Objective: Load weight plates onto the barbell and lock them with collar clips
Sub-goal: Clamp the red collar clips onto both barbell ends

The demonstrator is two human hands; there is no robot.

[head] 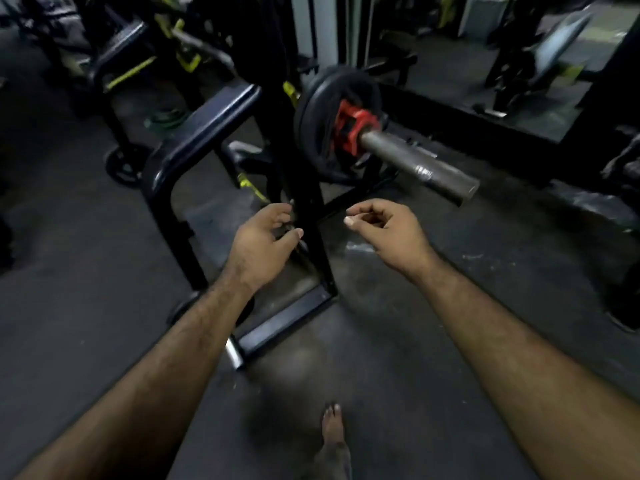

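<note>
**Desk:** What is seen around the bar?

**Caption:** A black plate (313, 133) is seated on the bar (415, 164) at centre, far from the viewer. A red collar (353, 128) is clamped against its near face. The bare grey end of the bar juts toward the near right. A black upright (306, 188) stands between the hands and the plate, and a black frame (194, 133) with rounded corners arches to the left of it.

**Desk:** And the hands?

**Caption:** Both are held out low, below the bar and apart from it. The left hand (266, 239) is shown with fingers loosely curled and nothing held, just beside the upright; whether the upright is touched cannot be told. The right hand (384, 230) is shown right of the upright, thumb and fingers bent loosely inward, nothing gripped.

**Desk:** The setting?

**Caption:** A dim gym is pictured, floored in dark, scuffed matting (86, 254). Greenish discs (166, 117) are seen on the floor at far left, beyond the frame. A tilted bench (557, 39) is seen at far right. A bare foot (332, 434) is planted at the near edge.
</note>
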